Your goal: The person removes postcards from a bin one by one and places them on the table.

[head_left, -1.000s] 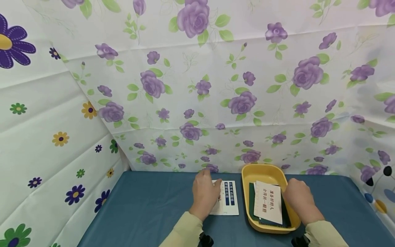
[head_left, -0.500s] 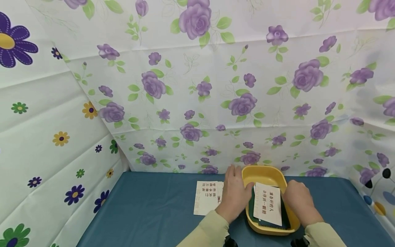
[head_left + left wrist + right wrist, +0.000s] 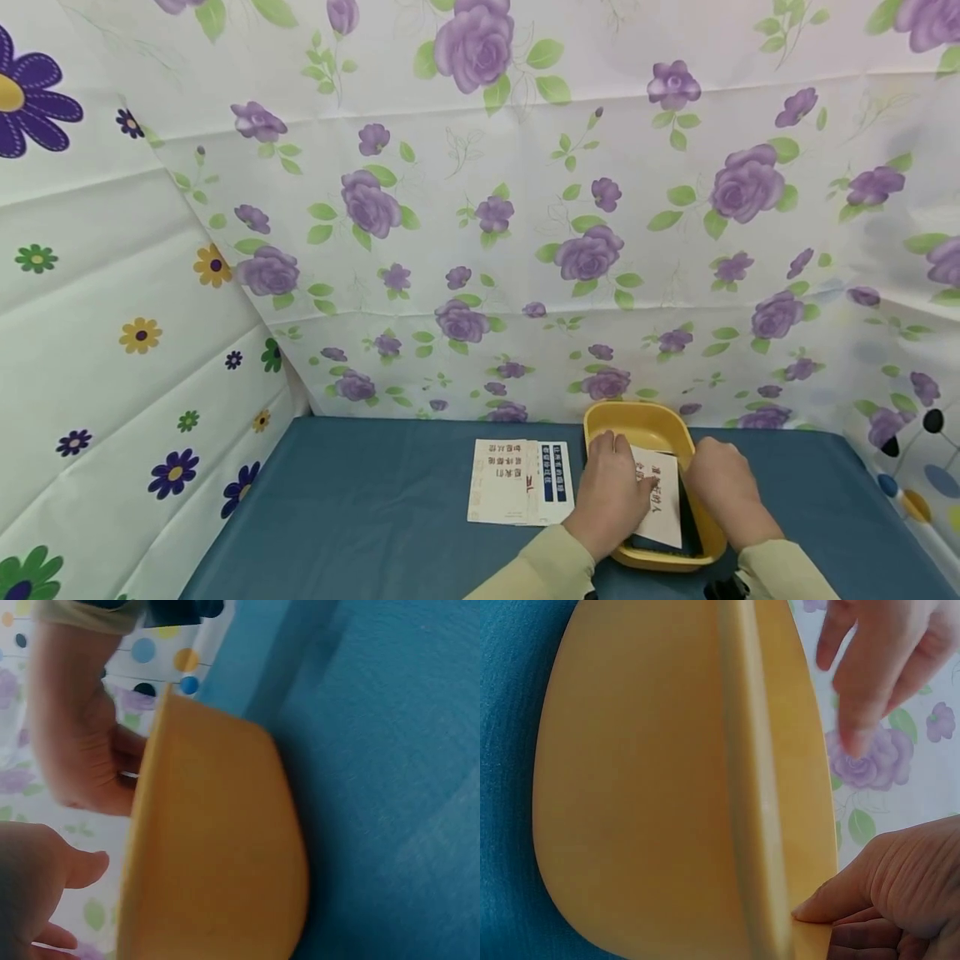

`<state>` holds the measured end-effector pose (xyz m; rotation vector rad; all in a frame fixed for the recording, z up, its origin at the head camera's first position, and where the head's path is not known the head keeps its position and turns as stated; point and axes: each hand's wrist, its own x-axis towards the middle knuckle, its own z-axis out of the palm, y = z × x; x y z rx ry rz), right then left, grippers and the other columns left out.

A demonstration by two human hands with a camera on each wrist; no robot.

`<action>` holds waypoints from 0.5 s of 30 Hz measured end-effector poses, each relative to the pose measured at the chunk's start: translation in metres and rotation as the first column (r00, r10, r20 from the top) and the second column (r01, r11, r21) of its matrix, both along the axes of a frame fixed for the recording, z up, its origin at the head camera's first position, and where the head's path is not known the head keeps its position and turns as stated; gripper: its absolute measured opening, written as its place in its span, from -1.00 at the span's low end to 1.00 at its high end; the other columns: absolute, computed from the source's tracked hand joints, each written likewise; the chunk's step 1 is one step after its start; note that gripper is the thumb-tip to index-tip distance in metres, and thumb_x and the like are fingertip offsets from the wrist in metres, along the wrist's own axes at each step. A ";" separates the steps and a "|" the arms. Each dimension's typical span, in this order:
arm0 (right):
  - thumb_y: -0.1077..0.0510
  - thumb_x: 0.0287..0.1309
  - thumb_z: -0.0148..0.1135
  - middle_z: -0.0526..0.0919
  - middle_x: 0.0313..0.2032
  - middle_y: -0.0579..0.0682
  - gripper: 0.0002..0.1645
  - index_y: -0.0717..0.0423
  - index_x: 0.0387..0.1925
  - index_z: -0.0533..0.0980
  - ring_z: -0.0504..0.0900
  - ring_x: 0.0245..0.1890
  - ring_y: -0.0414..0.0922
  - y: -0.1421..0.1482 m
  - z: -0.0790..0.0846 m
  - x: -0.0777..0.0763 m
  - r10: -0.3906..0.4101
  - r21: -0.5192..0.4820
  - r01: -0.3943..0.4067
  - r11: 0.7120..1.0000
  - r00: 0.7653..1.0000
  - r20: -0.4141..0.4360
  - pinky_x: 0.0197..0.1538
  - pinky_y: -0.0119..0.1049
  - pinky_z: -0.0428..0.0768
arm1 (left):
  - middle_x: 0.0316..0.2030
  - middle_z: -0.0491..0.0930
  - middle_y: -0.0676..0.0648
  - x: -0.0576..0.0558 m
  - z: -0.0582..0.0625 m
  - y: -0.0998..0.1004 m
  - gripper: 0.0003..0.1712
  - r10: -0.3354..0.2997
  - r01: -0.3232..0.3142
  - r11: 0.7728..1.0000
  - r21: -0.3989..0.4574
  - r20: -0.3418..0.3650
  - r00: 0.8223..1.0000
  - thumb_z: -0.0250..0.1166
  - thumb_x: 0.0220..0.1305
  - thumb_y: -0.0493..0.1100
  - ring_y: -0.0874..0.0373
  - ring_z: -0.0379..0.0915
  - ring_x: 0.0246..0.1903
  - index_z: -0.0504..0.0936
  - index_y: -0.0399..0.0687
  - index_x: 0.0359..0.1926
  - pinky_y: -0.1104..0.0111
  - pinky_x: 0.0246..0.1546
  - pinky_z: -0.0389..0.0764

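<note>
A white card [image 3: 660, 500] printed with red characters lies on top of a dark stack inside a yellow tray [image 3: 637, 418] that sits on a blue table [image 3: 360, 500], toward the right side and near the flowered backdrop [image 3: 480, 208]. The left hand [image 3: 611, 496] reaches over the tray's left rim and rests on the card, covering its left edge; its fingers look loosely bent over the paper, though whether they pinch the card or only press on it cannot be told from the head view, and the left wrist view shows only the tray's outer wall and part of the palm. The right hand [image 3: 720, 487] sits at the tray's right rim, fingers curled down over the edge; the right wrist view shows its thumb tip pressed against the rim, a hold that appears to steady the tray while the other hand works inside it. Just left of the tray, apart from it, a few more cards [image 3: 521, 493] lie flat and overlapping on the table, one bearing dark blue bars, another red and black print, laid side by side so their faces show. Pale green sleeves [image 3: 540, 571] cover both forearms at the bottom of the frame.
</note>
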<state>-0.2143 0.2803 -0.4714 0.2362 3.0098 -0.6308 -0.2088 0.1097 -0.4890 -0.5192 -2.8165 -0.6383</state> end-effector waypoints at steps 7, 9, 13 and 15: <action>0.22 0.18 0.06 0.42 -0.69 0.06 -0.73 0.43 -0.45 0.43 0.46 -0.73 -0.10 0.000 -0.001 -0.002 -0.005 0.013 0.005 1.000 1.000 -0.003 -0.66 -0.23 0.46 | -0.04 0.42 -0.07 -0.002 -0.016 0.010 -0.22 -0.019 0.024 0.996 -0.090 0.048 0.999 0.27 0.12 0.23 0.19 0.34 -0.02 0.37 -0.24 0.15 0.50 -0.09 0.38; 0.23 0.18 0.05 0.41 -0.69 0.06 -0.74 0.42 -0.47 0.43 0.45 -0.73 -0.10 0.000 -0.001 -0.002 -0.005 0.017 0.005 1.000 1.000 -0.001 -0.66 -0.23 0.45 | -0.01 0.43 -0.10 -0.003 -0.020 0.012 -0.17 -0.012 0.018 0.992 -0.128 0.046 0.999 0.28 0.10 0.25 0.17 0.36 -0.02 0.35 -0.26 0.18 0.49 -0.07 0.38; 0.23 0.19 0.04 0.41 -0.69 0.06 -0.74 0.41 -0.47 0.43 0.45 -0.72 -0.09 -0.001 -0.001 -0.001 -0.007 0.019 0.007 1.000 1.000 0.002 -0.66 -0.24 0.43 | 0.01 0.44 -0.15 -0.003 -0.024 0.019 -0.08 0.034 -0.024 0.966 -0.256 0.032 0.999 0.25 0.09 0.31 0.14 0.38 -0.03 0.32 -0.31 0.22 0.47 -0.05 0.37; 0.21 0.20 0.05 0.41 -0.69 0.06 -0.73 0.42 -0.46 0.42 0.45 -0.72 -0.09 -0.001 -0.001 0.000 -0.009 0.015 0.009 1.000 1.000 0.008 -0.66 -0.24 0.44 | 0.01 0.44 -0.17 -0.003 -0.025 0.022 -0.04 0.065 -0.051 0.942 -0.333 0.033 0.997 0.22 0.07 0.37 0.12 0.39 -0.05 0.33 -0.31 0.22 0.46 -0.08 0.39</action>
